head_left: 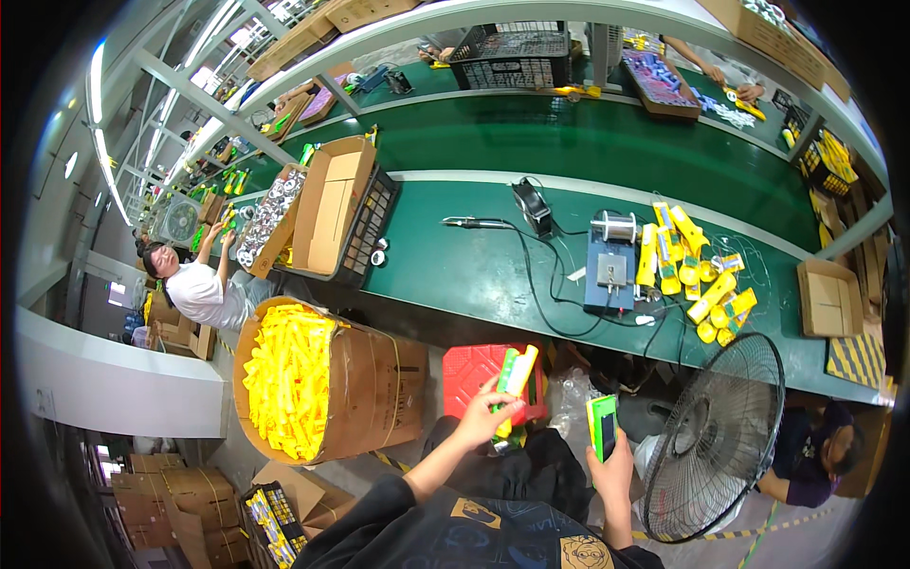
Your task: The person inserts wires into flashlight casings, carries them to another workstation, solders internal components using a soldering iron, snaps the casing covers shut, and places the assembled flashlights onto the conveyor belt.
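Factory bench, left hand [485, 414] gripping yellow-green part [518, 372], right hand [611, 467] clasping green part [602, 423]

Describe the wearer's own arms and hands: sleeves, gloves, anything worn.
Both forearms come up from the lower edge bare: no gloves on the left hand or the right hand, and no watch, band or ring that I can make out. The black garment at the bottom has short sleeves ending above the elbows, with yellow-and-white printed graphics on it. No cables or markings on the arms.
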### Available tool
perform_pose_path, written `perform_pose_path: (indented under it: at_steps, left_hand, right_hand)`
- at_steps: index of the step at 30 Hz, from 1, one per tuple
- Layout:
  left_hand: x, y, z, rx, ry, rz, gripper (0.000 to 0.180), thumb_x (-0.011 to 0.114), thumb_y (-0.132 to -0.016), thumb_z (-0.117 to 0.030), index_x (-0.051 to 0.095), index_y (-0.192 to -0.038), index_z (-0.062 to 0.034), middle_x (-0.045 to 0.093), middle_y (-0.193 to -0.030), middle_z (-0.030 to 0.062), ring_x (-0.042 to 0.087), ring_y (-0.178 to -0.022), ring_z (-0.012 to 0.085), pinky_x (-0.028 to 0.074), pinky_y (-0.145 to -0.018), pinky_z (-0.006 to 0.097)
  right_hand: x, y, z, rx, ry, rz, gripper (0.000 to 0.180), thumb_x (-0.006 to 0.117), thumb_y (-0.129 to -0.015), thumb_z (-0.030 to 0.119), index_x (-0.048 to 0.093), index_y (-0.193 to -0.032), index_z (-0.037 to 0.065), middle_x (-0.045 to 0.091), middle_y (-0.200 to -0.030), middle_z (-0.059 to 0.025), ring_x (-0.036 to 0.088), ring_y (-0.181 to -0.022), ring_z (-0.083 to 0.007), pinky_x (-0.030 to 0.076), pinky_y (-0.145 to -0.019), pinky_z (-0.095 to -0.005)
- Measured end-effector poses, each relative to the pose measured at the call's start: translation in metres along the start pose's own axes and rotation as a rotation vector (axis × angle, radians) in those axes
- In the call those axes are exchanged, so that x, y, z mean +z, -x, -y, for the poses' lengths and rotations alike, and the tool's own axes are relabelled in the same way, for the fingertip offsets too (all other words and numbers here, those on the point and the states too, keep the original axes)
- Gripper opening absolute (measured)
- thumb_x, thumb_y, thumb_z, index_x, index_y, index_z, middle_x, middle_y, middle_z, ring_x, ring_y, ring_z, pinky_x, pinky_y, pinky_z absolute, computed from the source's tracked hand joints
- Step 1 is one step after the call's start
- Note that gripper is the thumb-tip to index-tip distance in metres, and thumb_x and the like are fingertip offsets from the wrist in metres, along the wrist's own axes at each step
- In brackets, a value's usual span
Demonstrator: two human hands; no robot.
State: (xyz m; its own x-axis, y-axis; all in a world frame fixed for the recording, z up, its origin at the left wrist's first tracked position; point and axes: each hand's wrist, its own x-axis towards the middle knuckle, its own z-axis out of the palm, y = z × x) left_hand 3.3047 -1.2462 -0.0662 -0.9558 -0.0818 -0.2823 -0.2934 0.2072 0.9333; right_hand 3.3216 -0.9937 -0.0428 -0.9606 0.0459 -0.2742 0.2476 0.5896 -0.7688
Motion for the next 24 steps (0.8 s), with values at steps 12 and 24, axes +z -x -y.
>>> perform_pose_path:
  at_steps: [12,24]
  left_hand:
    - [-0.165,-0.165,0.044,0.187,-0.501,-0.229,0.016,0.066,-0.071,-0.020,0.067,-0.081,-0.0071,0.030,-0.129,0.0270,0.037,-0.117,0.0358,0.035,-0.093,0.035]
    - [-0.216,-0.250,0.114,0.153,-0.552,-0.163,0.009,0.064,-0.069,-0.017,0.066,-0.074,-0.0091,0.019,-0.138,0.0159,0.048,-0.096,0.0377,0.045,-0.078,0.043]
  right_hand:
    - [0.163,-0.147,0.131,-0.200,0.012,0.027,0.048,0.062,-0.068,0.022,0.047,-0.106,-0.004,0.055,-0.090,-0.0259,0.053,-0.086,-0.0410,0.043,-0.074,-0.0405]
    - [0.319,-0.252,0.153,-0.208,0.319,-0.123,0.049,0.062,-0.065,0.012,0.044,-0.107,-0.005,0.051,-0.093,-0.0228,0.051,-0.089,-0.0385,0.041,-0.077,-0.0413]
